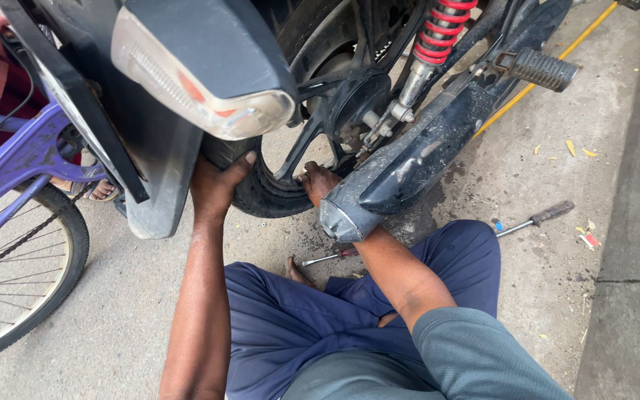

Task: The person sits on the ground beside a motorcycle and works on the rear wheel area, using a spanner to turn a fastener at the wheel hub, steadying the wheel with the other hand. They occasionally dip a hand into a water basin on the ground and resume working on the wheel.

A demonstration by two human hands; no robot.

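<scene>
The left hand [215, 185] lies flat, fingers spread, on the black rubber tread of the motorcycle's rear tyre [250, 194], pressing at its nine o'clock edge. The right hand [318, 182] reaches under the dusty black exhaust muffler [401, 167] and closes around the tyre and rim at about five o'clock of the wheel; its fingers curl behind the rubber, mostly hidden. The wheel has dark cast spokes [307, 141] running to a round hub. At one o'clock of the hub rises a shock absorber [438, 33] with a glossy red coil spring over a chromed body. A ribbed rubber footpeg [538, 68] juts at two o'clock. Above the left hand hangs a smooth tail lamp [201, 70] and matte black mudguard. On the rough concrete at four o'clock lies a screwdriver [535, 219] with a dark handle; a purple bicycle frame [20, 152] stands at nine o'clock.
</scene>
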